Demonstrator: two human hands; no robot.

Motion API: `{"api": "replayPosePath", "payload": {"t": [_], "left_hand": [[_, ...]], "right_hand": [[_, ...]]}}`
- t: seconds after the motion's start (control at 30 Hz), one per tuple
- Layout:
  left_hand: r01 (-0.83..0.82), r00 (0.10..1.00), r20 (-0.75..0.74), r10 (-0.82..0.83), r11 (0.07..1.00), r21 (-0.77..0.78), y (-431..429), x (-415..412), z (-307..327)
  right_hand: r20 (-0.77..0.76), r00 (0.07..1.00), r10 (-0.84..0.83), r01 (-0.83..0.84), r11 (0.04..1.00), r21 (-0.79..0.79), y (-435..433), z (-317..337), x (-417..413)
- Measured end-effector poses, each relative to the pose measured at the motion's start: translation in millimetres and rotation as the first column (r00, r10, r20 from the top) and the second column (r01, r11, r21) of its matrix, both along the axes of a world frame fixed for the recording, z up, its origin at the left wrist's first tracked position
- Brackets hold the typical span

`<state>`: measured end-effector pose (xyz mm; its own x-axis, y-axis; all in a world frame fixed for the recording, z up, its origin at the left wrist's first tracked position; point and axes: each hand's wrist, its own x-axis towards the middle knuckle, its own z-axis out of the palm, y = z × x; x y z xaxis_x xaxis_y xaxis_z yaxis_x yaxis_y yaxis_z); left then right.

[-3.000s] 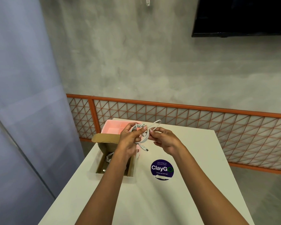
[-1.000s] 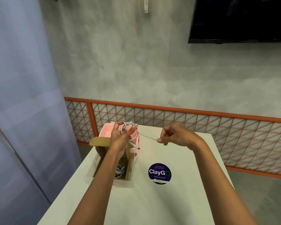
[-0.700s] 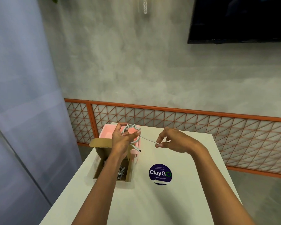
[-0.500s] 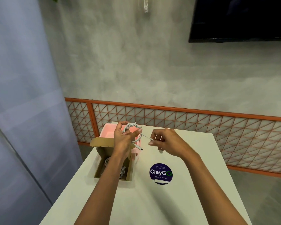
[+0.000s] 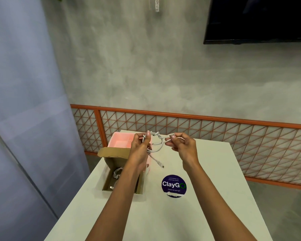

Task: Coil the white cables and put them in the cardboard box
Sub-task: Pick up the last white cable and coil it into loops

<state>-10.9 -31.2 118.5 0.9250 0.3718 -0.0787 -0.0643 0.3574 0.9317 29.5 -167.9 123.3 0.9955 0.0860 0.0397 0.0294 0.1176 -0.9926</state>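
Rough grey plaster covers the back wall, with an orange-framed lattice panel (image 5: 198, 129) along its foot and a dark, glossy screen (image 5: 257, 20) at the upper right. A smooth, pale table (image 5: 215, 197) with straight edges runs away from the viewer, its left edge close to a bluish translucent partition (image 5: 24, 119). Near that edge sits the open cardboard box (image 5: 113, 152), matte brown, with one flap raised at its far side; a second cable (image 5: 117, 172) lies coiled inside. A pink tray (image 5: 122, 141) stands just beyond the box. Both hands are raised above the table's far half. The left hand (image 5: 140, 148) curls its fingers round a bundle of thin loops of the white cable (image 5: 159, 146), and the right hand (image 5: 182, 145), just beside it, pinches one loop between thumb and fingertips. A loose plug end (image 5: 162, 166) hangs below the left hand. A round purple sticker (image 5: 174, 185) lies flat to the right of the box, and the tabletop stretches on to its right edge.
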Motion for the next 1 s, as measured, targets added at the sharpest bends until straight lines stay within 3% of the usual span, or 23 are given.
{"api": "replayPosePath", "payload": {"t": [0.2,0.53,0.73,1.0], "left_hand": [[0.123,0.990,-0.063,-0.123,0.992,-0.014,7,-4,-4],[0.173,0.983,0.033,-0.183,0.966,0.191,6,-4,-5],[0.079,0.994,0.045,-0.097,0.951,0.298,5,-1,-6],[0.006,0.996,0.080,-0.043,0.908,0.418,3,1,0]], "right_hand": [[-0.083,0.990,0.117,-0.108,0.988,0.114,3,-3,6],[-0.336,0.873,0.353,-0.213,0.897,0.388,9,-10,1],[-0.273,0.871,0.408,-0.379,0.912,0.155,3,-3,0],[-0.221,0.849,0.480,-0.510,0.855,-0.099,-2,11,1]]}}
